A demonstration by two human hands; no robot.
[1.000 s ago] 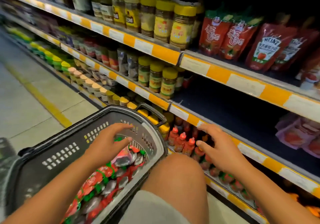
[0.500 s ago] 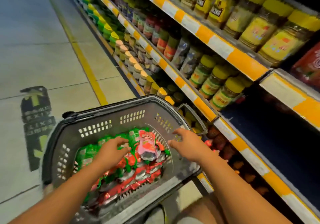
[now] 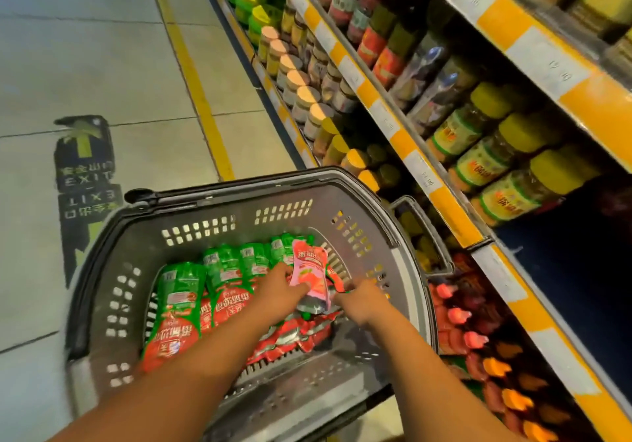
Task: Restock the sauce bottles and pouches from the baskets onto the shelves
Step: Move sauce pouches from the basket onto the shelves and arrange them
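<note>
Inside the grey basket, red-and-green pouches lie stacked at the left. The left hand grips a pink pouch standing between both hands. The right hand pinches a red pouch's edge just beside it. Shelves rise at right.

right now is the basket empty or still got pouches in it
Not empty. The basket holds many red-and-green pouches, and a pink pouch stands up between the left hand and right hand.

pouches in basket, shelves right
</note>
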